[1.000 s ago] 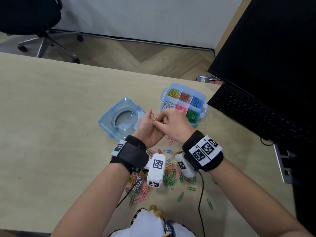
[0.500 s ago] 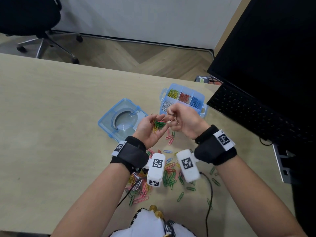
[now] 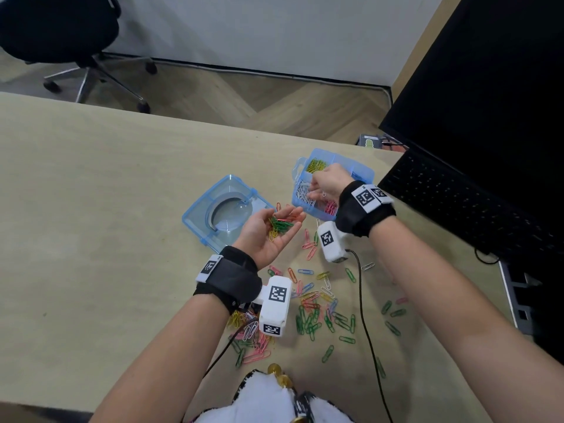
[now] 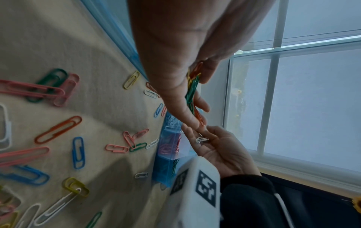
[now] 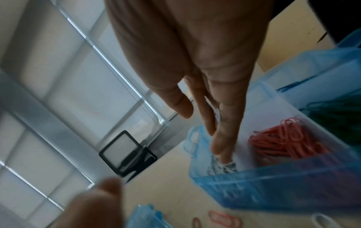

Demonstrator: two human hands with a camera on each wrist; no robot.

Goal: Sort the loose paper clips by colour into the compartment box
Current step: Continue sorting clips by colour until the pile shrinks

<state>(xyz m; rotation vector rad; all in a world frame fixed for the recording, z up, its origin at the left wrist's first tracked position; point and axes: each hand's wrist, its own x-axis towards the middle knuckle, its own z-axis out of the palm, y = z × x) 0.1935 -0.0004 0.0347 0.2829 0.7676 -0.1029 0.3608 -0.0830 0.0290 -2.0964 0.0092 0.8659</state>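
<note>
My left hand (image 3: 268,236) is held palm up above the table, and a small bunch of green, yellow and orange clips (image 3: 279,225) lies on it. The wrist view shows that bunch (image 4: 192,89) along the fingers. My right hand (image 3: 326,181) hangs over the blue compartment box (image 3: 363,172), above its white-clip compartment (image 3: 302,190). Its fingers (image 5: 224,131) point straight down at the white clips (image 5: 224,166) with the thumb apart. One white clip (image 4: 202,139) shows just under that hand. Loose mixed clips (image 3: 314,306) litter the table near me.
The box's clear blue lid (image 3: 195,218) lies left of the box, behind my left hand. A black keyboard (image 3: 457,203) and monitor (image 3: 488,87) fill the right side. A black cable (image 3: 363,300) crosses the loose clips. An office chair (image 3: 61,25) stands beyond the table.
My right hand left my left palm and moved away to the box's white compartment. My left hand turned palm up, and the clip bunch now shows.
</note>
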